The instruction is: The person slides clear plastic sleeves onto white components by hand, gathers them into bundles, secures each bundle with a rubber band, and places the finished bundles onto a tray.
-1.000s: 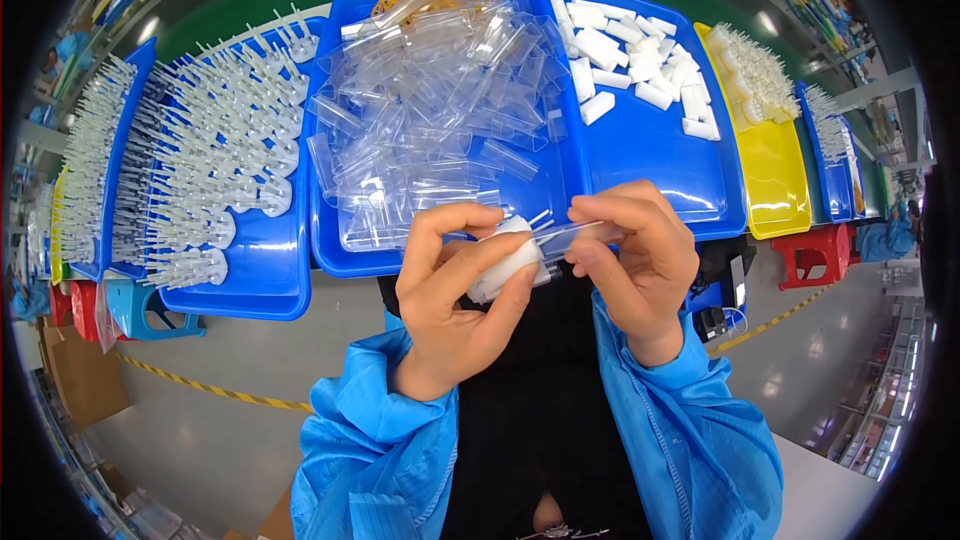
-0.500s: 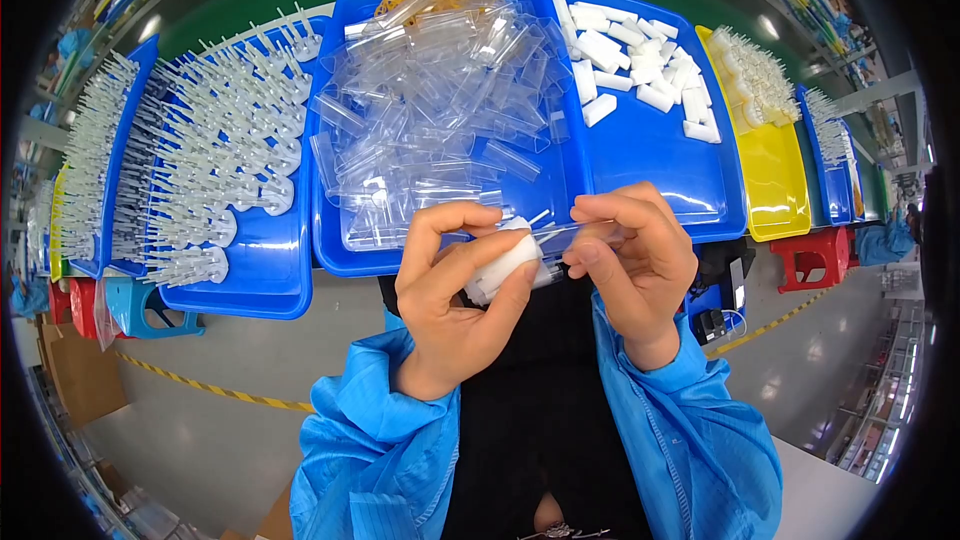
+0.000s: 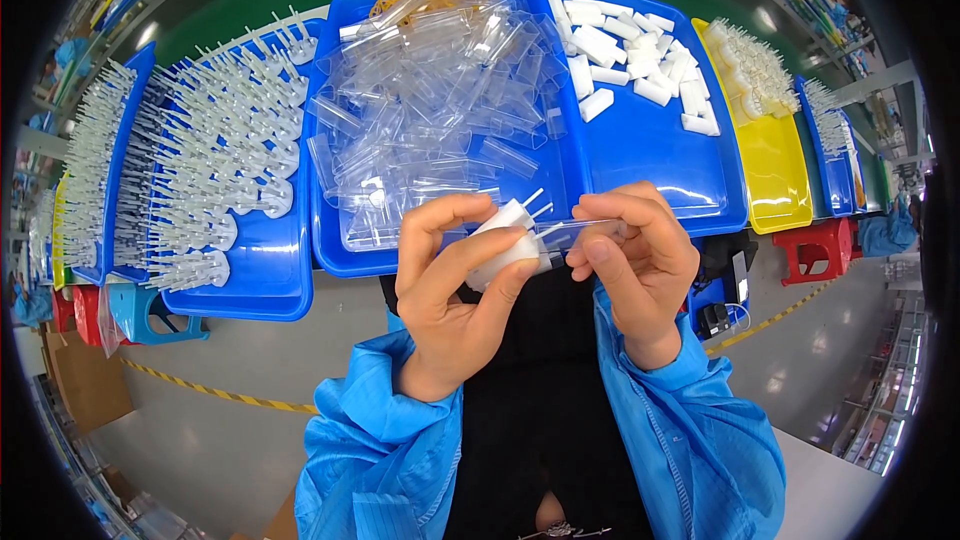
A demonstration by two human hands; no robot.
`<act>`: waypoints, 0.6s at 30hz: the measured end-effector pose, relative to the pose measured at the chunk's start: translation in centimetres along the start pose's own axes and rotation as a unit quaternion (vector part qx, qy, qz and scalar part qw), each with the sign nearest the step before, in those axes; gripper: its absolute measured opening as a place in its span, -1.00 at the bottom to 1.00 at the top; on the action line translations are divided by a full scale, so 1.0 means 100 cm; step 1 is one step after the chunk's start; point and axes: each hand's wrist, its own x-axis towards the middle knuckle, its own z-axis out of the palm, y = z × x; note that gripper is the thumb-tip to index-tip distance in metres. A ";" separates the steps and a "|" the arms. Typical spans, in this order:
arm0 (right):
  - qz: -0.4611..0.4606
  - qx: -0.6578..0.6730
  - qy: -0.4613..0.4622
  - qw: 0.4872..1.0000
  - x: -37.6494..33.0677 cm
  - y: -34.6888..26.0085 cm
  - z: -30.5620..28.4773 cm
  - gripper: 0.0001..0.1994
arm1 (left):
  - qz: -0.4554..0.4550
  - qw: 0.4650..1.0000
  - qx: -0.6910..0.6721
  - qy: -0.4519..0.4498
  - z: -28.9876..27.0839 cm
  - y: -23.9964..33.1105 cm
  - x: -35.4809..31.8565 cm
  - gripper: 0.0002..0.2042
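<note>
Between the thumb and fingers of my left hand (image 3: pixel 455 290) is a white plastic piece (image 3: pixel 508 248), tilted, with thin white rods (image 3: pixel 540 210) sticking out toward the upper right. My right hand (image 3: pixel 640 260) pinches a clear plastic sleeve (image 3: pixel 580 233) by its right end. The sleeve's other end lies against the white piece or a rod; exactly how they meet I cannot make out. Both hands are above the front edge of a blue tray (image 3: pixel 335 245) heaped with clear plastic sleeves (image 3: pixel 430 100).
White blocks (image 3: pixel 640 55) lie in the blue tray to the right (image 3: pixel 670 170). Rows of white pronged pieces (image 3: pixel 230 120) stand in the left tray. Yellow rubber bands (image 3: pixel 395 0) sit at the back. A yellow tray (image 3: pixel 775 185) and a red stool (image 3: pixel 815 245) are farther right.
My left hand has turned the white piece slightly, so its rods show more plainly. The sleeve in my right hand has shifted a little relative to them.
</note>
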 end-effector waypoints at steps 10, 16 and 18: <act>-0.022 -0.012 0.011 1.000 0.001 -0.006 0.002 -0.78 | -0.042 0.998 0.022 -0.039 -0.005 0.012 0.000 -0.75; -0.002 0.105 0.122 0.987 -0.004 -0.003 -0.009 -0.71 | -0.049 0.997 -0.049 -0.023 -0.004 0.015 0.002 -0.76; 0.044 0.175 0.104 0.978 -0.006 0.004 -0.014 -0.70 | -0.043 0.996 -0.077 -0.023 -0.005 0.009 0.001 -0.75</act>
